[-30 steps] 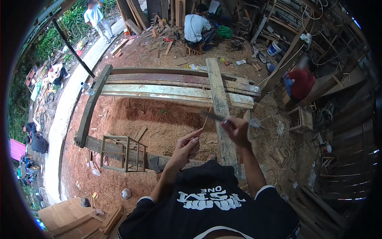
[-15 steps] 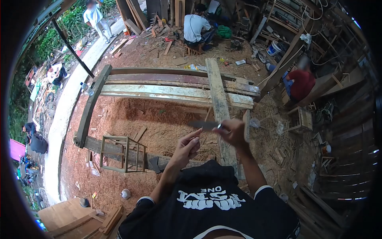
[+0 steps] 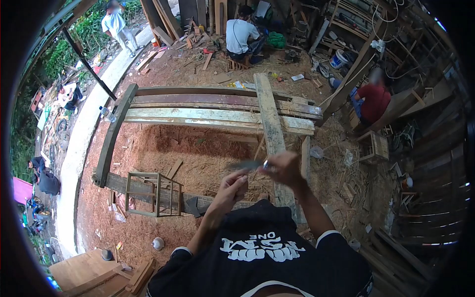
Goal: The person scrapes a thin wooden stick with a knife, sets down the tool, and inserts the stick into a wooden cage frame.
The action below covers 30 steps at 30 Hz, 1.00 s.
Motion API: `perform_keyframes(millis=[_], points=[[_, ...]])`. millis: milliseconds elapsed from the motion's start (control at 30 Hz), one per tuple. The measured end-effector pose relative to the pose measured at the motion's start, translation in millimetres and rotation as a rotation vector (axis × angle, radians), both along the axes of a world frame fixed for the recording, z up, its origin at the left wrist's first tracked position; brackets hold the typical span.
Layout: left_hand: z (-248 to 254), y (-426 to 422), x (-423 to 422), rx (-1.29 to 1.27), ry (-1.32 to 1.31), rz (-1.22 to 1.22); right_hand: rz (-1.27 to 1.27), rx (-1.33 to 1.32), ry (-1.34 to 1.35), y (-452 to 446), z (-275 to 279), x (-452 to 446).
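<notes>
Grey metal knife [image 3: 245, 165] | right hand [image 3: 284, 171]: gripping it | blade: crosswise, leftward, beside left fingertips | left hand [image 3: 230, 191]: pinched closed, contents unclear

The floor [image 3: 173, 67] bears scattered sawdust [image 3: 198, 161] and loose wood offcuts [image 3: 174, 168].
</notes>
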<state>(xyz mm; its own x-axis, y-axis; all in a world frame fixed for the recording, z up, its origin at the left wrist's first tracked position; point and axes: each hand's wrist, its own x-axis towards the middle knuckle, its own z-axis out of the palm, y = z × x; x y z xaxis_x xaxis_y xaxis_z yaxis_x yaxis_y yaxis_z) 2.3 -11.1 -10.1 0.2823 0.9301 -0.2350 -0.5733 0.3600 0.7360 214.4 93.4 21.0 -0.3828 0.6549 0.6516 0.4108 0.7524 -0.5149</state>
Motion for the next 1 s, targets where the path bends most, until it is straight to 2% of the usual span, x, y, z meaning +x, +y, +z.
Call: perform_keyframes(millis=[33,67,167,200,267,300,333,433,467,500,567,767,1000], points=[[1,-1,-1,-0.001,-0.014,0.000,-0.038,-0.055,0.064,11,1,7],[3,-3,-4,-0.001,-0.029,0.003,-0.268,-0.133,-0.126,26,-11,31],[-3,-5,-1,0.008,-0.048,0.006,-0.080,0.006,-0.026,6,-1,11],[-5,-6,-1,0.004,-0.044,-0.006,0.046,0.126,-0.095,-7,2,2],[-4,-3,-3,-0.016,-0.057,0.013,-0.020,0.088,-0.150,-6,-4,4],[-3,-2,-4,-0.026,-0.068,0.029,-0.117,-0.020,-0.095,16,-27,19],[-3,-3,-5,-0.037,-0.078,0.048,-0.343,-0.150,0.120,35,-41,31],[-1,-6,-9,-0.017,-0.018,0.038,-0.466,-0.211,-0.066,31,-23,47],[-2,-6,-6,-0.055,-0.043,0.100,-0.380,-0.052,-0.086,20,-24,36],[-1,-6,-5,-0.064,-0.050,0.118,-0.351,-0.050,-0.201,13,-35,35],[0,2,-2,-0.060,-0.072,0.160,-0.347,-0.083,-0.051,3,-44,24],[9,15,0,-0.017,0.038,0.210,-0.375,-0.288,0.059,-14,-44,22],[11,17,0,0.040,-0.018,0.140,-0.147,-0.271,0.001,-27,-21,4]])
